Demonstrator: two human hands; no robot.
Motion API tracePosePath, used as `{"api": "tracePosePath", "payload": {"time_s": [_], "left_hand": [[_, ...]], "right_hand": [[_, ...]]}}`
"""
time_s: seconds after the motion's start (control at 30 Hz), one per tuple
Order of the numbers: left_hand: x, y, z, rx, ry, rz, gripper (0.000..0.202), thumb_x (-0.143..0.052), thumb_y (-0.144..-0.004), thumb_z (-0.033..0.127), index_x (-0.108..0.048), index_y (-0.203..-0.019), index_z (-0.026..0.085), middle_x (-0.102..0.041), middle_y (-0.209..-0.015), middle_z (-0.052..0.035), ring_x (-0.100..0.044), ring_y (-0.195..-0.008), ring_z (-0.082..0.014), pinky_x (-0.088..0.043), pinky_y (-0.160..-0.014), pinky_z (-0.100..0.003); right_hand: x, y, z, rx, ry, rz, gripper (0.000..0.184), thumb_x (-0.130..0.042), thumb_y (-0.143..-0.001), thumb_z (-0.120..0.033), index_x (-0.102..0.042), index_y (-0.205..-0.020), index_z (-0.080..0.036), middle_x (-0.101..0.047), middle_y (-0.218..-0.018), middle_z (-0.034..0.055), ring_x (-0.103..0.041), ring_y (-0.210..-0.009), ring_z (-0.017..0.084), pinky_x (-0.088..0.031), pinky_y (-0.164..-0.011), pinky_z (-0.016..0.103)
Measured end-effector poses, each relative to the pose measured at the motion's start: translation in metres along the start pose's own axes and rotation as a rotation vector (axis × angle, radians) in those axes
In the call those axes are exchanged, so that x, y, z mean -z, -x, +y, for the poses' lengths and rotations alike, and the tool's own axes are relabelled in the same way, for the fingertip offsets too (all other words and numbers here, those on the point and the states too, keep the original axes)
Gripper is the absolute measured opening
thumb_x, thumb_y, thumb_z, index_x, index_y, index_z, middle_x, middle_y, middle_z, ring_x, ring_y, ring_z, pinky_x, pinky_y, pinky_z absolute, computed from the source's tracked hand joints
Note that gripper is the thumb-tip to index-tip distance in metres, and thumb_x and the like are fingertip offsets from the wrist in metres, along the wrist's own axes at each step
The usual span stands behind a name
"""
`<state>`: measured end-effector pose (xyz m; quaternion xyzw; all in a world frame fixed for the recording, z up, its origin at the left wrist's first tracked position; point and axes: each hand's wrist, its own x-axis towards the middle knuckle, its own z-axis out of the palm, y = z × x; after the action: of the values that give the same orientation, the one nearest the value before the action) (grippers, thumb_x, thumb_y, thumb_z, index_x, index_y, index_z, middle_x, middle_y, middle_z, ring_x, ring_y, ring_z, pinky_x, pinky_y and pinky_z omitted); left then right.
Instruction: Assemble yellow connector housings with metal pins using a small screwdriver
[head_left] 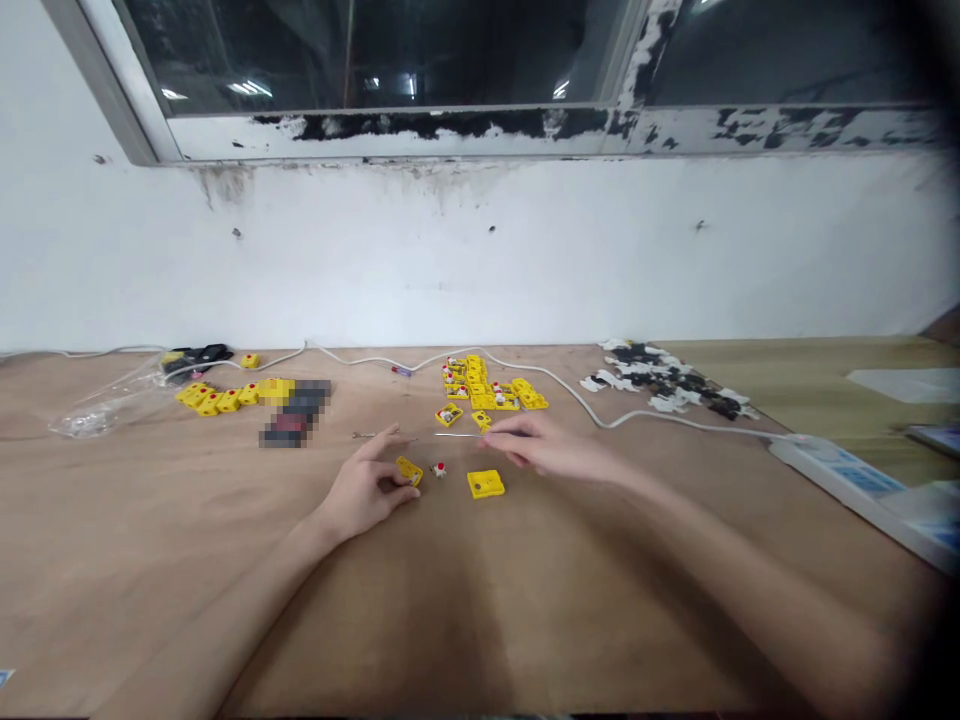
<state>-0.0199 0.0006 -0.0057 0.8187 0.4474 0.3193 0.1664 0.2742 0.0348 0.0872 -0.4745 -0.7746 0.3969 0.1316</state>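
Observation:
My left hand [367, 485] pinches a small yellow plastic casing half [409, 471] at the table's middle, its forefinger stretched out above it. My right hand [529, 446] grips a thin metal-shafted tool [456, 435], its shaft pointing left; its handle is hidden in the fingers. Between the hands lies a small white part with a red button [440, 469]. A yellow casing piece [486, 484] rests nearer me, below the right hand. Just beyond the tool are an open casing with inner parts [449, 414] and a smaller yellow piece [481, 420].
Several yellow casings [476, 380] stand grouped farther back. Yellow boxes with red buttons [217, 402] and a clear plastic bag [90, 420] are left. A slim metal tool [365, 435] lies beside my left hand. Black and white parts [667, 378], a white cable [555, 375] and a power strip [847, 475] occupy the right.

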Motion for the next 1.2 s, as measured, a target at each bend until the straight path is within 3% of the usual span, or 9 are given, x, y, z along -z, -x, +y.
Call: {"api": "tracePosePath", "payload": {"time_s": [0.13, 0.2, 0.27, 0.37, 0.5, 0.63, 0.8, 1.0, 1.2], "left_hand": [[-0.001, -0.003, -0.004, 0.017, -0.025, 0.021, 0.02, -0.077, -0.079, 0.037, -0.069, -0.071, 0.021, -0.068, -0.118, -0.0047, -0.062, -0.114, -0.025, -0.051, -0.097, -0.039], [0.0, -0.004, -0.003, 0.09, -0.023, -0.014, 0.025, -0.08, -0.076, 0.041, -0.068, -0.083, 0.021, -0.071, -0.103, -0.0039, -0.067, -0.095, -0.0226, -0.054, -0.085, -0.037], [0.006, -0.005, -0.001, 0.117, -0.032, -0.067, 0.041, -0.083, -0.071, 0.046, -0.065, -0.099, 0.022, -0.07, -0.1, -0.0039, -0.065, -0.094, -0.0239, -0.052, -0.083, -0.037], [0.019, -0.005, -0.002, 0.004, -0.081, -0.126, 0.052, -0.079, -0.075, 0.047, -0.061, -0.119, 0.024, -0.065, -0.118, -0.0072, -0.058, -0.112, -0.028, -0.044, -0.098, -0.044], [0.03, -0.004, -0.012, -0.051, -0.175, -0.137, 0.036, -0.068, -0.085, 0.038, -0.064, -0.119, 0.027, -0.058, -0.13, -0.0082, -0.052, -0.12, -0.0297, -0.038, -0.103, -0.048], [0.018, -0.003, -0.013, -0.025, -0.122, -0.107, 0.032, -0.074, -0.08, 0.046, -0.069, -0.104, 0.025, -0.059, -0.123, -0.0081, -0.051, -0.117, -0.029, -0.039, -0.101, -0.046], [-0.007, -0.001, 0.013, -0.056, -0.048, -0.164, 0.04, -0.074, -0.079, 0.056, -0.07, -0.106, 0.026, -0.062, -0.113, -0.0077, -0.053, -0.106, -0.0262, -0.042, -0.096, -0.043], [-0.009, -0.001, 0.027, -0.058, -0.062, -0.133, 0.042, -0.063, -0.089, 0.052, -0.064, -0.124, 0.027, -0.06, -0.118, -0.01, -0.053, -0.107, -0.0273, -0.043, -0.096, -0.045], [-0.012, -0.02, 0.015, -0.102, -0.101, -0.02, 0.034, -0.055, -0.096, 0.036, -0.063, -0.127, 0.026, -0.059, -0.127, -0.0111, -0.051, -0.117, -0.0277, -0.042, -0.103, -0.047]], "right_hand": [[-0.014, -0.001, 0.056, 0.019, -0.093, 0.221, 0.042, -0.058, -0.087, -0.052, -0.076, -0.106, -0.018, -0.074, -0.101, 0.0067, -0.064, -0.09, 0.025, -0.046, -0.082, 0.035], [-0.023, -0.002, 0.073, 0.011, -0.095, 0.312, 0.043, -0.06, -0.086, -0.047, -0.074, -0.112, -0.016, -0.074, -0.102, 0.0081, -0.065, -0.089, 0.025, -0.048, -0.081, 0.036], [-0.03, -0.001, 0.08, 0.03, -0.057, 0.351, 0.04, -0.06, -0.087, -0.045, -0.072, -0.112, -0.015, -0.074, -0.095, 0.0073, -0.065, -0.084, 0.023, -0.049, -0.078, 0.035], [-0.035, 0.001, 0.078, 0.107, 0.055, 0.407, 0.031, -0.057, -0.092, -0.041, -0.073, -0.104, -0.018, -0.074, -0.094, 0.006, -0.065, -0.083, 0.021, -0.049, -0.078, 0.034], [-0.037, 0.001, 0.079, 0.235, 0.234, 0.459, 0.02, -0.06, -0.093, -0.031, -0.075, -0.099, -0.021, -0.07, -0.099, 0.0065, -0.065, -0.092, 0.021, -0.049, -0.085, 0.035], [-0.039, 0.0, 0.084, 0.255, 0.333, 0.478, 0.017, -0.063, -0.091, -0.026, -0.075, -0.102, -0.022, -0.065, -0.104, 0.0075, -0.061, -0.097, 0.022, -0.048, -0.09, 0.039], [-0.053, 0.005, 0.066, 0.343, 0.285, 0.5, 0.021, -0.058, -0.096, -0.024, -0.07, -0.112, -0.022, -0.065, -0.105, 0.0073, -0.058, -0.1, 0.022, -0.045, -0.092, 0.04], [-0.072, 0.011, 0.041, 0.463, 0.284, 0.365, 0.021, -0.065, -0.091, -0.023, -0.069, -0.111, -0.022, -0.065, -0.101, 0.0059, -0.057, -0.1, 0.022, -0.044, -0.092, 0.039], [-0.065, 0.009, 0.057, 0.478, 0.25, 0.356, 0.024, -0.057, -0.091, -0.012, -0.069, -0.11, -0.021, -0.066, -0.097, 0.0056, -0.058, -0.094, 0.021, -0.046, -0.088, 0.037]]}}
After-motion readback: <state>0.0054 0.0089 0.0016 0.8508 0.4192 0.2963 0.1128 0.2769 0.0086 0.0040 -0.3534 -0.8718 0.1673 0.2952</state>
